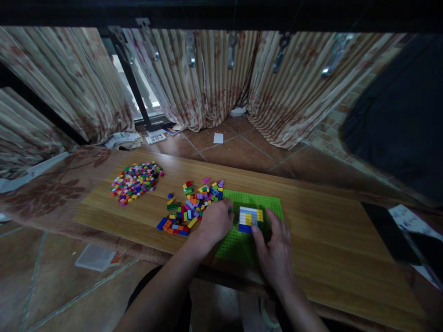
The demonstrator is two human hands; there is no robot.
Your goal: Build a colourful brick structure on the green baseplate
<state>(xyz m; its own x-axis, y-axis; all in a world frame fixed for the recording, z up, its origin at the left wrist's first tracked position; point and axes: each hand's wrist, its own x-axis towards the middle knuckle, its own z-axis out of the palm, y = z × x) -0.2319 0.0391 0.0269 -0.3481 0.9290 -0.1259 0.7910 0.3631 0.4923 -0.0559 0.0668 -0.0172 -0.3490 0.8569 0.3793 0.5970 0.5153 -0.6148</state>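
Observation:
A green studded baseplate (231, 246) lies on the wooden table. On it stands a low block of toy bricks (246, 216), with white, light blue, yellow, dark blue and green parts. My left hand (217, 221) is closed in a pinch left of this block, over the baseplate's left side. A small green brick (230, 210) shows at its fingertips, mostly hidden. At the block's right front corner is my right hand (277, 249), thumb and fingers apart. Its thumb overlaps the block's front edge, and its index finger lies beside the right side.
Loose larger bricks (192, 205) are scattered left of the baseplate. Farther left is a heap of small bricks (136, 182). A dark flat object (384, 230) lies at the table's right end. Curtains (207, 83) hang beyond, and a clear plastic container (95, 257) sits on the floor.

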